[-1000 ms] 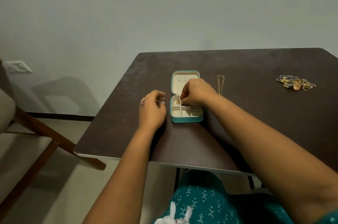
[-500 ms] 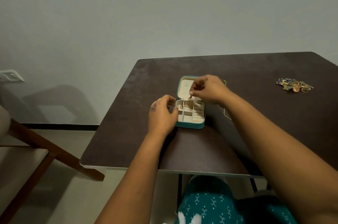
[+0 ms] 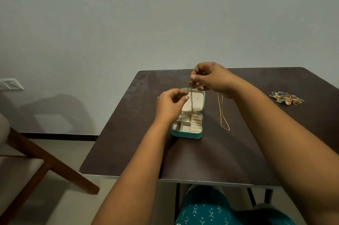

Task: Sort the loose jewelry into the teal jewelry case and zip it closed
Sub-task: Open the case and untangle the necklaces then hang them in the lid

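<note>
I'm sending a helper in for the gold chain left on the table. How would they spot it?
On the dark table, find the open teal jewelry case. Just right of it lies the gold chain, stretched out bare on the wood, unlike the thinner chain dangling from the hands or the colourful jewelry pile farther right.

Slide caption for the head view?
Right hand dangles thin gold chain over open teal jewelry case; left hand near it.

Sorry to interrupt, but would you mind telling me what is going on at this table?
A person is packing jewelry into an open teal case. The right hand pinches a thin necklace that hangs down into the case, and the left hand is at the chain beside it. A gold chain and a jewelry pile lie on the table.
</note>
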